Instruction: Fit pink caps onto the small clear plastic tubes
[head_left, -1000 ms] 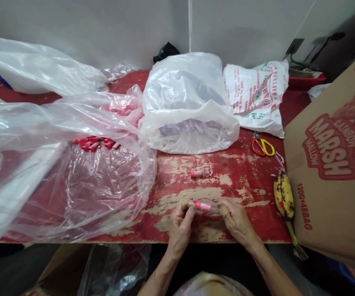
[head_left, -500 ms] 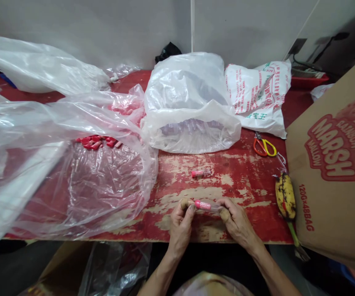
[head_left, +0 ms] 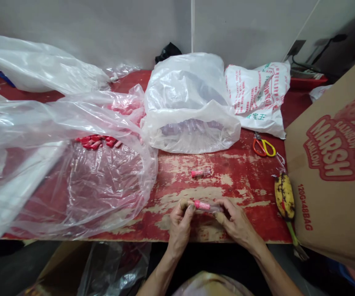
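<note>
A small clear tube with a pink end [head_left: 202, 205] lies level between my hands, just above the table's front part. My left hand [head_left: 180, 224] pinches its pink end between thumb and fingers. At the clear end, my right hand [head_left: 234, 220] has its index finger above and its thumb below, a little apart around the tube; the exact contact is hard to make out. Fingertips on both hands look wrapped in tan covers. Beyond them, a similar pink-and-clear tube [head_left: 200, 173] rests on the worn red table [head_left: 177, 189].
On the left spreads a big clear bag [head_left: 109, 189] with red pieces [head_left: 95, 142]. A white bag of clear pieces [head_left: 192, 94] and a printed bag [head_left: 259, 96] stand behind. To the right are scissors [head_left: 263, 148], a spotted banana [head_left: 284, 197] and a carton [head_left: 331, 197].
My right thumb has moved slightly down and left, away from the index finger. The left hand keeps its pinch, and the tube has barely shifted.
</note>
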Tool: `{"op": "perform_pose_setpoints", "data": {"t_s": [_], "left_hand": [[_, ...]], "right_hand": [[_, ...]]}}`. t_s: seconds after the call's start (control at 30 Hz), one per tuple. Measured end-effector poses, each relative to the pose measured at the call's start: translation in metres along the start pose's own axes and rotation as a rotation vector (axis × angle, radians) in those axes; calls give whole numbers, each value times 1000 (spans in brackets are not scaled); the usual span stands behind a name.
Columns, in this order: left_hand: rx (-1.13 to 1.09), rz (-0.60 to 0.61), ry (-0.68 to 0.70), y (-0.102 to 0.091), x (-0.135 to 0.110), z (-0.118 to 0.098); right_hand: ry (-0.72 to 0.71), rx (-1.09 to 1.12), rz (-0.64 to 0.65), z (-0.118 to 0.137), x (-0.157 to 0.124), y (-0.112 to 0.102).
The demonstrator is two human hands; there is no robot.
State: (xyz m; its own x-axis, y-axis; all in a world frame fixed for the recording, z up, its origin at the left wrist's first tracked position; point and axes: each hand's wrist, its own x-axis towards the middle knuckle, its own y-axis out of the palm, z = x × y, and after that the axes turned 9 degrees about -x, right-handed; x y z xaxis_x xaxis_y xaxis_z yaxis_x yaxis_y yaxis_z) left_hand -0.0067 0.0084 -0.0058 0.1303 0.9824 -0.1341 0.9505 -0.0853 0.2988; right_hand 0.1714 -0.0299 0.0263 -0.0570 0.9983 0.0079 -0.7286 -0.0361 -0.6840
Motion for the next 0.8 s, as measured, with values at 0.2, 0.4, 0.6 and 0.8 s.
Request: {"op": "perform_pose_setpoints", "data": {"t_s": [0.2,0.4,0.6,0.8], "left_hand": [[33,19,34,0,-2,-2],[2,15,-7,1,-3,-2],[30,35,36,3,-3,-6],[-58,-30,-37,7,-1,-8]], "right_hand": [[47,-45,-93,1,1,2],[-39,-41,-35,4,2,-1],[25,-73,-95,2,4,4],[18,69,-123,0,-2,3]]}}
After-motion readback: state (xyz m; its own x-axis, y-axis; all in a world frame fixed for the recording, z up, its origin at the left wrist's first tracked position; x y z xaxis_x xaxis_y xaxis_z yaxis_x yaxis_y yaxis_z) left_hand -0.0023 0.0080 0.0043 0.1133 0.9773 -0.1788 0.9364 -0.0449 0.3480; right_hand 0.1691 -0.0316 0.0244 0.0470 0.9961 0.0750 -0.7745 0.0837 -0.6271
